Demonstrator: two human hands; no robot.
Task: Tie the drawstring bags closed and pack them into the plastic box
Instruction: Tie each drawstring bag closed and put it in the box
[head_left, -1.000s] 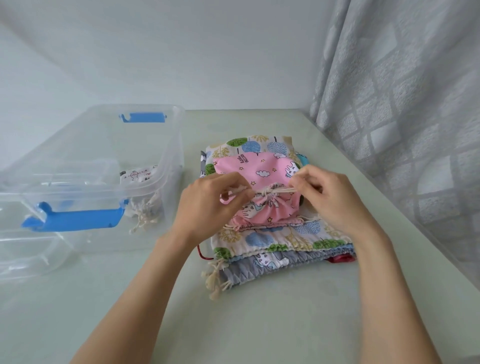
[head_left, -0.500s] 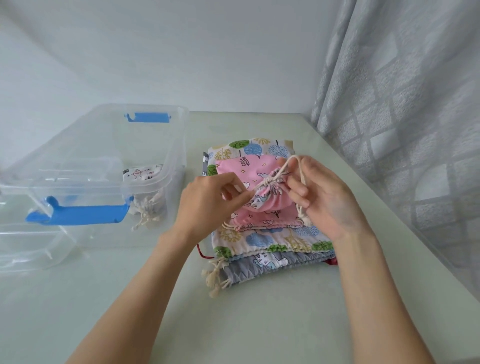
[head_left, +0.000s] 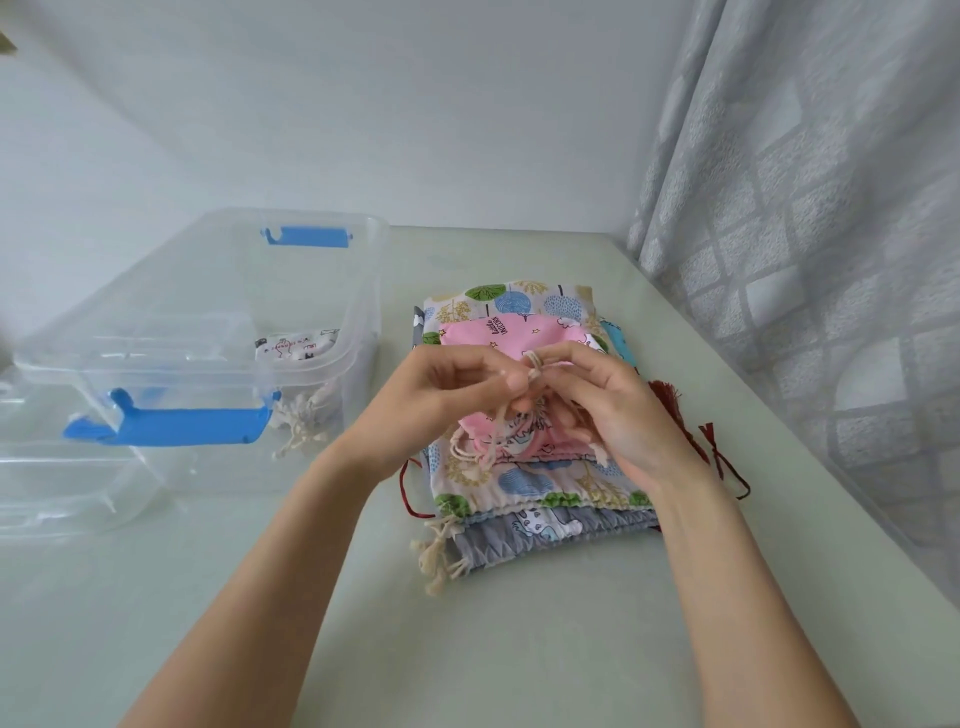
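Nearest the camera, two bare forearms extend over the pale green table (head_left: 519, 649). A stack of flat drawstring bags lies ahead: a grey bag (head_left: 561, 535) at the bottom edge, a tree-print bag (head_left: 535, 483) above it, and the pink bag (head_left: 498, 332) on top. The left hand (head_left: 441, 400) and right hand (head_left: 618, 410) meet above the pink bag's gathered mouth; the fingers of both are curled and pinch the cream drawstring (head_left: 532, 366) between fingertips (one loop wraps a right fingertip). Left of the stack stands the clear plastic box (head_left: 363, 270) with blue latches, containing one white printed bag (head_left: 298, 345). A grey curtain (head_left: 805, 234) hangs at right.
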